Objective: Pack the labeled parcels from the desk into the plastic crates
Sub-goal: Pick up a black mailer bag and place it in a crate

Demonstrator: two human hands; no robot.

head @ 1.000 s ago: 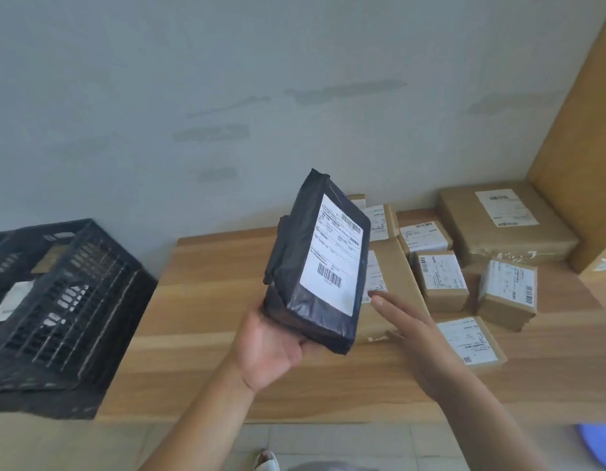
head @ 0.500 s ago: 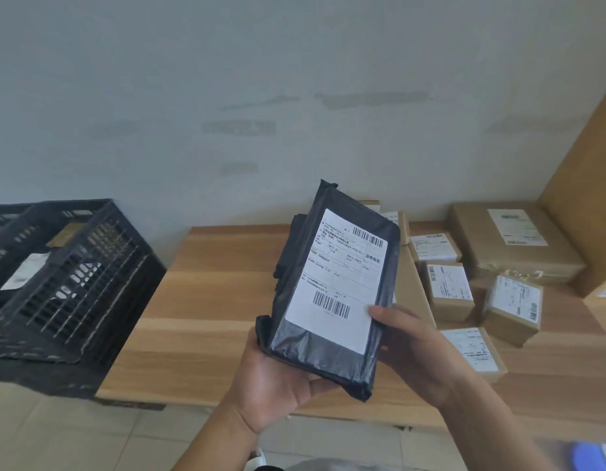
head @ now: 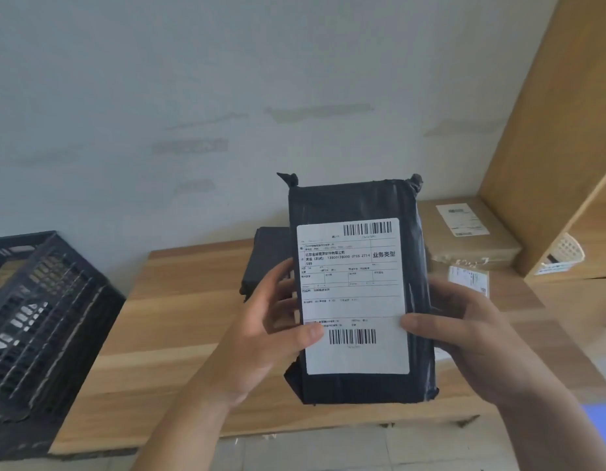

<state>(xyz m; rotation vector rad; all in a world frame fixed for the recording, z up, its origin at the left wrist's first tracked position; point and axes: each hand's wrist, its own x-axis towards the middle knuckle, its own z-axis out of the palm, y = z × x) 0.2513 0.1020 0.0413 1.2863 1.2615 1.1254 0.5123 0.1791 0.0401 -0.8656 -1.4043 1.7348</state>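
A black plastic-wrapped parcel with a white barcode label is held upright above the wooden desk, label facing me. My left hand grips its left edge, thumb on the label's lower left. My right hand grips its right edge, thumb at the label's right side. A black plastic crate stands at the left of the desk. A large brown labeled box lies at the back right, with a smaller labeled parcel in front of it, partly hidden.
Another black parcel lies on the desk behind the held one. A wooden shelf unit rises at the right, holding a small white basket. A pale wall stands behind the desk, tiled floor below.
The parcel has turned upright and square to me and come closer. My right hand, earlier reaching toward it, now grips its right edge. The view has shifted right.
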